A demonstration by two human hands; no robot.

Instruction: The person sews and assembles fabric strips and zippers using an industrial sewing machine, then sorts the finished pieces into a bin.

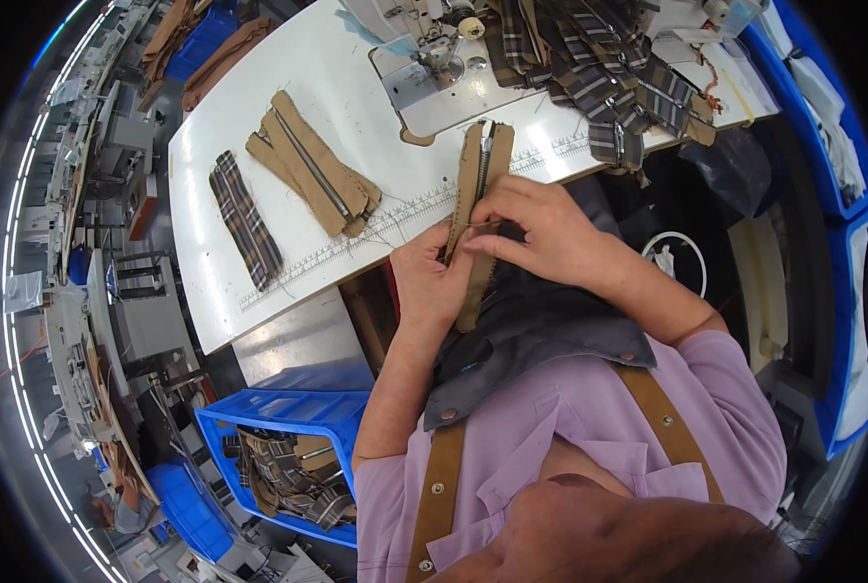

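Both my hands are on a tan fabric zipper piece at the table's front edge. Its upper end, with metal teeth, lies on the tabletop, and its lower end hangs over my dark apron. My left hand grips the left side of the strip. At its middle, my right hand has thumb and fingers pinched together; what exactly sits between those fingertips is too small to tell. Left of my hands lie stacked tan zipper pieces and a plaid zipper piece.
A sewing machine stands at the table's back, beside a pile of plaid zipper pieces. A ruler scale runs along the white table's front. A blue crate of fabric pieces sits below left; blue bins line the right.
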